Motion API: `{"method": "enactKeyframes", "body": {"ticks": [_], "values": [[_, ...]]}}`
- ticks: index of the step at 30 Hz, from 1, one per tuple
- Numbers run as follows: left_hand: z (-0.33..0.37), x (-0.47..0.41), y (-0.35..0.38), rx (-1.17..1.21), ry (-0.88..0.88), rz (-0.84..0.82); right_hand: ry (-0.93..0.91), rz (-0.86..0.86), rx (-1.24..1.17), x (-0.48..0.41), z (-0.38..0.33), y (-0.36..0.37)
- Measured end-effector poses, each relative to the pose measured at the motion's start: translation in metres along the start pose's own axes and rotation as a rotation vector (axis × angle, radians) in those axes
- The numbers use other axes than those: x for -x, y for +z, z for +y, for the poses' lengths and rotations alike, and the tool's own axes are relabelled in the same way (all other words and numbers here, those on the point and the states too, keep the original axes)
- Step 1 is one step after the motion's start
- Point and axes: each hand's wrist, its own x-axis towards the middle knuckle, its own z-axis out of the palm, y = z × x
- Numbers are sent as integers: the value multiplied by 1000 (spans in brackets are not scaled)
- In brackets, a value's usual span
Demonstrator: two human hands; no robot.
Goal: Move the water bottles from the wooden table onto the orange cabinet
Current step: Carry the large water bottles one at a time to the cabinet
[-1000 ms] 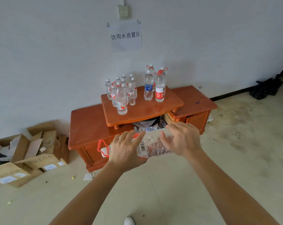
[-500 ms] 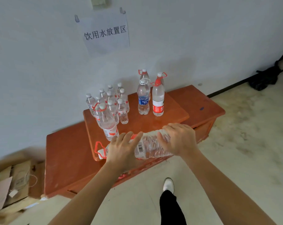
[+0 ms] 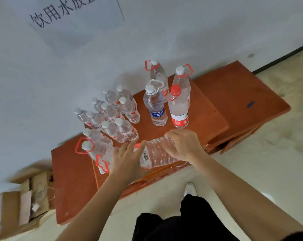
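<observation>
The left hand (image 3: 125,160) curled round the neck end of a large water bottle (image 3: 156,153), and the right hand (image 3: 183,143) wrapped its fingers over the base end, so the bottle lay sideways between them. It hung at the front edge of the raised middle surface (image 3: 202,117) of the orange cabinet (image 3: 237,94); whether it touched the wood could not be told. Just left of the held bottle stood two handled bottles (image 3: 98,145). Behind it stood a cluster of small bottles (image 3: 112,115), a blue-labelled bottle (image 3: 156,108) and a red-labelled bottle (image 3: 179,110), all upright near the white wall (image 3: 208,32). High above it hung a paper notice (image 3: 74,20). Far left of it, cardboard boxes (image 3: 30,197) sat on the pale floor (image 3: 251,162).
</observation>
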Motion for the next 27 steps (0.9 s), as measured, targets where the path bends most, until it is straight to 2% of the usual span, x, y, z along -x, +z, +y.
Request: {"method": "enactKeyframes", "body": {"ticks": [3,6,8,15,22,27], "values": [[-11,-27,5,-30,-9,-74,-43,-254,-94,-16,10,18],[-22,-59,10,-85,36,-126,-41,-634,-86,-20,17,46],[-27,-82,12,-170,86,-149,-9,-733,-74,-19,15,68],[-21,-138,12,-327,161,-213,208,-627,-227,-31,16,121],[-26,-155,11,-393,190,-224,276,-538,-305,-24,19,139],[-28,-146,6,-338,246,-174,299,-484,-309,-15,18,141]]}}
